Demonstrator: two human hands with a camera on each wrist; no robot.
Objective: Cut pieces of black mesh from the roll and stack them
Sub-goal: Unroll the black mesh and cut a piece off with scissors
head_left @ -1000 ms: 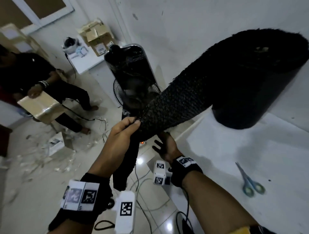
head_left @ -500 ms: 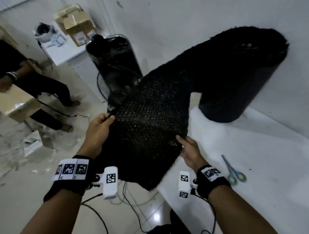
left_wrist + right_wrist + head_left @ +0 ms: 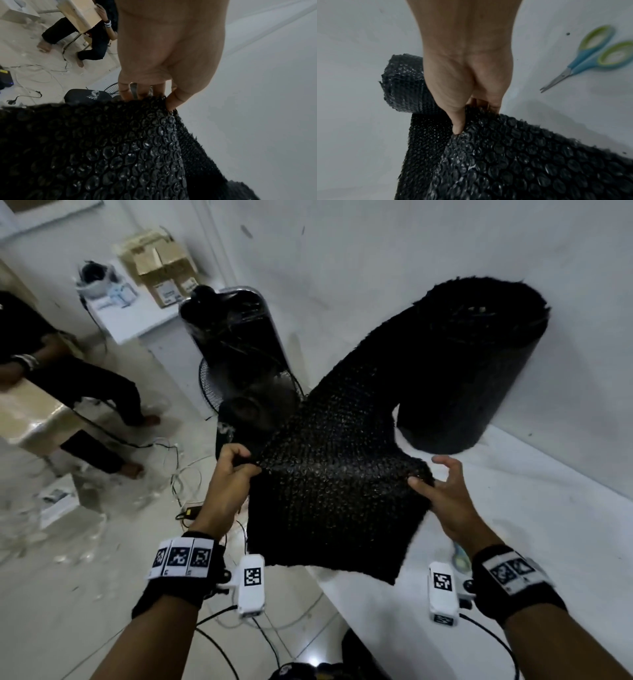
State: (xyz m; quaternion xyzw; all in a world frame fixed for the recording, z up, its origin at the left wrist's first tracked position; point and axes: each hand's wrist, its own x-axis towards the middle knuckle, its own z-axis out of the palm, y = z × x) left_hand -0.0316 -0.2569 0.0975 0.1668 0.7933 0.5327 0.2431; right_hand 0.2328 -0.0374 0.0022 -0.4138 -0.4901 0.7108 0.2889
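Roll: large black bubble-textured mesh roll, standing upright on the white counter against the white wall; its top end is ragged.
Unrolled sheet: black mesh sheet, running from the roll towards the person, held up in the air between both hands; its free lower edge hangs past the counter's near edge.
Left hand: left hand pinches the sheet's left edge, thumb on one face and curled fingers on the other.
Right hand: right hand grasps the sheet's right edge, thumb pressed on the upper face, fingers beneath; the head view shows some fingers spread loosely above the edge.
Scissors: blue-handled scissors with green finger loops, lying on the counter to the right of the right hand, apart from the mesh, blades nearly closed.
Surroundings: black standing fan beyond the counter; cardboard boxes on a far white table; seated person in dark clothing at left; loose cables on the tiled floor.
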